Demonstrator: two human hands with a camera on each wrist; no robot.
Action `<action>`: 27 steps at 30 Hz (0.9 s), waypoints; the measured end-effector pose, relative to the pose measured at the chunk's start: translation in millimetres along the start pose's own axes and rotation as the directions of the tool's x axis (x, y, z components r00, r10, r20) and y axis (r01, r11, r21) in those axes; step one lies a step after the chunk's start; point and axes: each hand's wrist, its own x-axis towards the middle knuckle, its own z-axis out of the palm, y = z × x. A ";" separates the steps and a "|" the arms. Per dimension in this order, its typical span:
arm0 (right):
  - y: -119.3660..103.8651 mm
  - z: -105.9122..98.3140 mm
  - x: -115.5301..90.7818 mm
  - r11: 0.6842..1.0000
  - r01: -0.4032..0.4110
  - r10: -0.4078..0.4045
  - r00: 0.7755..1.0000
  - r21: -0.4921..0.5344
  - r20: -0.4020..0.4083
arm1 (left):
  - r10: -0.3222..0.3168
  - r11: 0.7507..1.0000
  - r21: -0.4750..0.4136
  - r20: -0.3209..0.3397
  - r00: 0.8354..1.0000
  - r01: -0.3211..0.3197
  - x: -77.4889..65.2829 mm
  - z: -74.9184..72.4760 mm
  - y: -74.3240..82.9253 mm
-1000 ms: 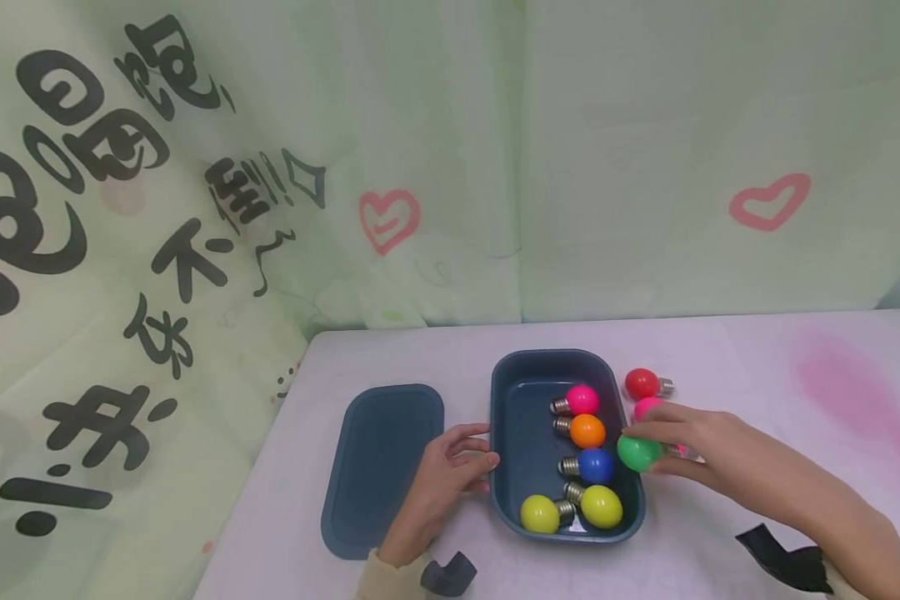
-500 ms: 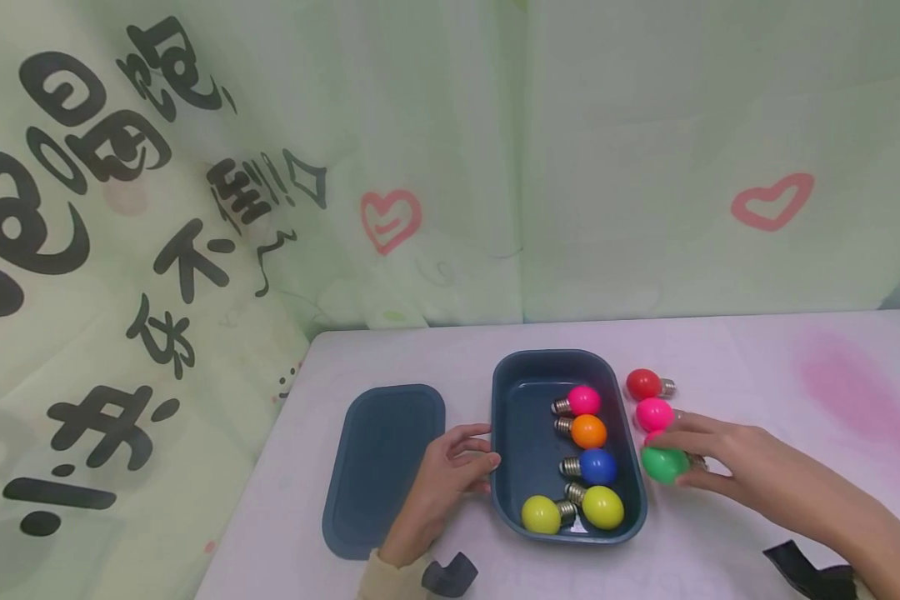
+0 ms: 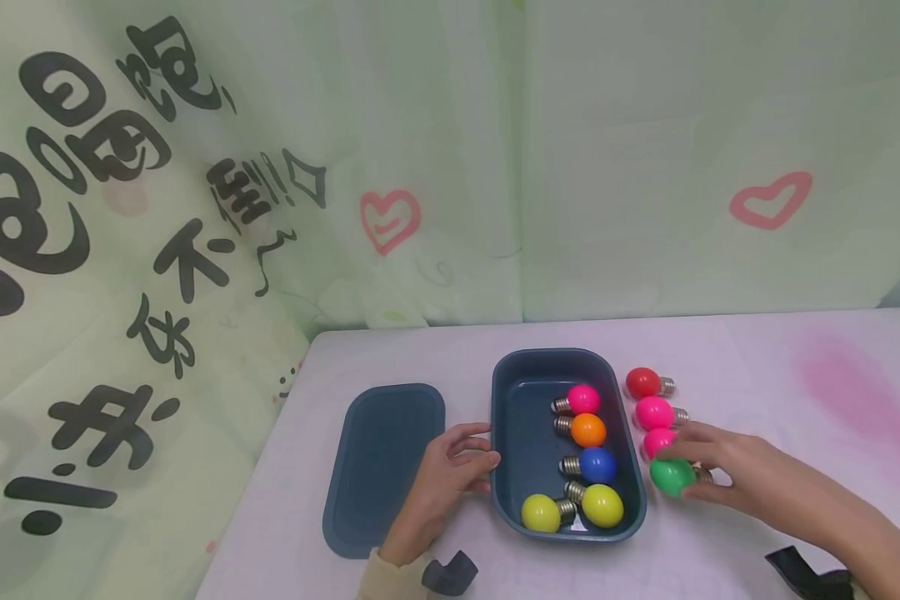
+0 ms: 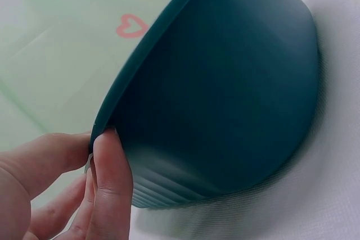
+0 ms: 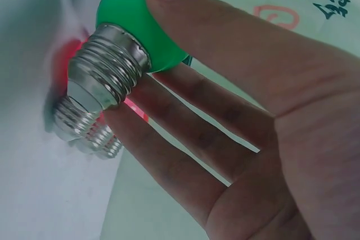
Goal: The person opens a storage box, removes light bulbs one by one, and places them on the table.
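In the head view my right hand (image 3: 742,462) holds a green light bulb (image 3: 672,477) by thumb and fingers, to the right of a dark blue plastic box (image 3: 502,433). Up close in the right wrist view, the thumb presses the green bulb (image 5: 138,15) and its metal screw base shows. My left hand (image 3: 450,471) pinches the box's left rim; the left wrist view has thumb and fingertips at the rim of the box (image 4: 225,94). Inside the box lie a pink bulb (image 3: 583,399), an orange bulb (image 3: 588,431), a blue bulb (image 3: 597,466) and two yellow bulbs (image 3: 602,507).
Right of the box a red bulb (image 3: 642,382), a pink bulb (image 3: 654,413) and a second pink bulb (image 3: 657,442), partly behind my right hand, lie in a column. A flat blue lid (image 3: 382,467) lies left of the box. A printed curtain (image 3: 607,167) hangs behind the table.
My right hand has moved the green bulb from over the box's right edge to the right, beside the pink bulbs, uncovering them. The left hand has stayed at the rim.
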 end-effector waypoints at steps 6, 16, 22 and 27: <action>3.3 3.8 0.7 1.000 0.005 -0.005 1.000 0.015 0.011 | 0.006 1.000 -0.004 0.003 1.000 -0.006 0.3 0.2 0.1; 9.8 9.4 2.3 1.000 -0.009 0.008 0.999 0.021 0.042 | 0.004 1.000 -0.002 0.001 1.000 -0.004 0.1 -0.1 0.1; 12.3 12.1 1.9 1.000 -0.003 0.002 0.999 0.026 0.036 | 0.003 1.000 0.001 0.000 1.000 -0.003 0.4 -0.2 0.2; 13.0 13.0 1.5 1.000 0.002 -0.003 1.000 0.024 0.028 | 0.001 1.000 -0.003 0.000 1.000 -0.001 0.8 -0.2 -0.6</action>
